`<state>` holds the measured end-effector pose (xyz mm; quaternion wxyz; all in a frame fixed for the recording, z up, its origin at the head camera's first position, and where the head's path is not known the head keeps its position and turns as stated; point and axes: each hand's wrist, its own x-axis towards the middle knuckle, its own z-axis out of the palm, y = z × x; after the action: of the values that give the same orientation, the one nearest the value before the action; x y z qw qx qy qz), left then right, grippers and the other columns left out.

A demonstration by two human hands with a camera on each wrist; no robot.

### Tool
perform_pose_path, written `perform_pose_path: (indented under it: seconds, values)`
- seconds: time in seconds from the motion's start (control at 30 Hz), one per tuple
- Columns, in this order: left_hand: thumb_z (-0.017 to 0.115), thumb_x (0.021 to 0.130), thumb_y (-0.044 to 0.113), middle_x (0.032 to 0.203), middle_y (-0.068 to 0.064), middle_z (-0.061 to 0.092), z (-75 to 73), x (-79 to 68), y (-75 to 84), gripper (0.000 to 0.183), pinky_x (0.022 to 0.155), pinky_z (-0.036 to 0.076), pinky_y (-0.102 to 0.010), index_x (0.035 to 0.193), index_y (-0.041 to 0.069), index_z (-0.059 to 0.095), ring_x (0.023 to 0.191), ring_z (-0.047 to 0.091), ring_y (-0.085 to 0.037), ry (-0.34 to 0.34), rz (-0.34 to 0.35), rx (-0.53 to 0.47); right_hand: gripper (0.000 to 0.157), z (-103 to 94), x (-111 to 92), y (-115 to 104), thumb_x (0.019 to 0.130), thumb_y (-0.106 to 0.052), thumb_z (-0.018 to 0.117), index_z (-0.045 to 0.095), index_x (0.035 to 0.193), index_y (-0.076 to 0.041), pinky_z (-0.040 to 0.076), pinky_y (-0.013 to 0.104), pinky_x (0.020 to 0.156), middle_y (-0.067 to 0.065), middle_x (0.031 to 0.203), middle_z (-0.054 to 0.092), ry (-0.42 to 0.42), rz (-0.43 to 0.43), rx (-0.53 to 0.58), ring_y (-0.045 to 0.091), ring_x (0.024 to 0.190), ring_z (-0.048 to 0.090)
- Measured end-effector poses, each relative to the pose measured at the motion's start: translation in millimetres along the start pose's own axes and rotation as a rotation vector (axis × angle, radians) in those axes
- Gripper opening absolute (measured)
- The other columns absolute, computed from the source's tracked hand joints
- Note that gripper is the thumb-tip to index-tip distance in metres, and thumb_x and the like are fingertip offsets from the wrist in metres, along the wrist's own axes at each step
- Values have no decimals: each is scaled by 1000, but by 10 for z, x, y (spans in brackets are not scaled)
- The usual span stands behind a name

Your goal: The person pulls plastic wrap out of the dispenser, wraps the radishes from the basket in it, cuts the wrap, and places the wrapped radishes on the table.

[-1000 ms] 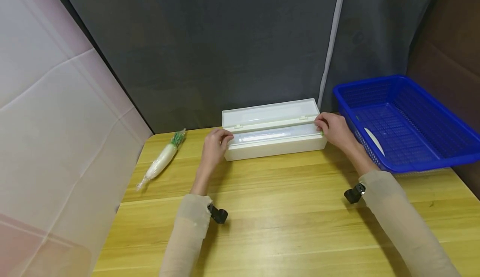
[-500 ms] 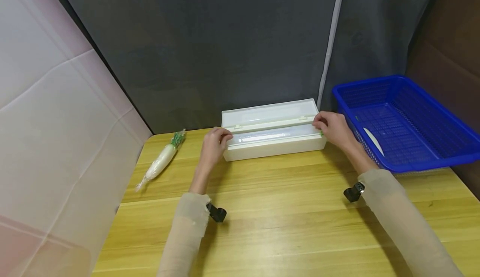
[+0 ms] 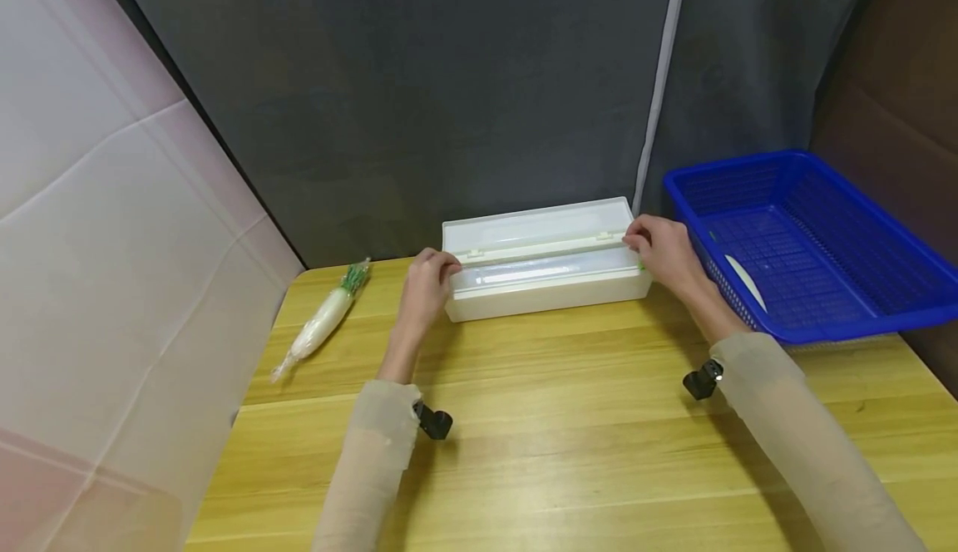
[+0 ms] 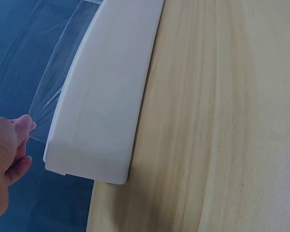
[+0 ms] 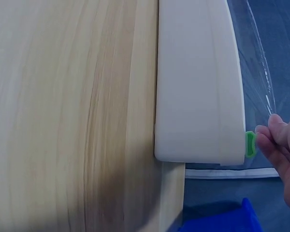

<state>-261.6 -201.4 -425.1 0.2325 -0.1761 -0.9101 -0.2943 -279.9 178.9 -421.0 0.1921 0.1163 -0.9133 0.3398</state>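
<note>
At the white cling-film dispenser on the wooden table, pinching opposite ends of the clear film with left hand and right hand, draw out evenly, without slack.

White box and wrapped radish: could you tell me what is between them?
In the head view, the left hand is between the wrapped radish and the white box; between radish and hand, only wooden tabletop shows.
</note>
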Motion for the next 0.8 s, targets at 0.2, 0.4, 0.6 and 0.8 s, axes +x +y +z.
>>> perform_pose_path:
  seconds: [0.2, 0.4, 0.6, 0.8]
  values:
    - [69, 94, 2, 89, -19, 63, -30, 22, 12, 9, 81, 54, -44, 89, -5, 72, 85, 61, -35, 36, 7, 5, 7, -13, 14, -26, 95, -2, 68, 69, 89, 1, 46, 42, 69, 17, 84, 68, 46, -38, 11, 29, 74, 60]
    - [68, 96, 3, 91, -20, 63, -57, 43, 30, 10, 83, 53, -44, 91, -5, 72, 88, 60, -36, 35, -11, 18, 8, -19, 40, -49, 95, -2, 68, 69, 89, 2, 46, 42, 69, 18, 85, 68, 76, -40, 12, 30, 75, 61]
    - [66, 97, 5, 93, -20, 63, -104, 62, 64, 14, 84, 52, -43, 93, -6, 72, 90, 60, -36, 39, -25, 11, 8, -44, 55, -83, 95, -2, 67, 70, 88, 2, 47, 43, 70, 19, 87, 69, 104, -44, 15, 31, 77, 62]
    - [65, 97, 5, 93, -21, 63, -133, 80, 82, 14, 82, 52, -44, 91, -6, 72, 88, 60, -37, 69, 12, 2, 9, -89, 69, -111, 95, -2, 67, 70, 88, 2, 47, 44, 71, 19, 87, 69, 131, -57, 13, 32, 77, 64]
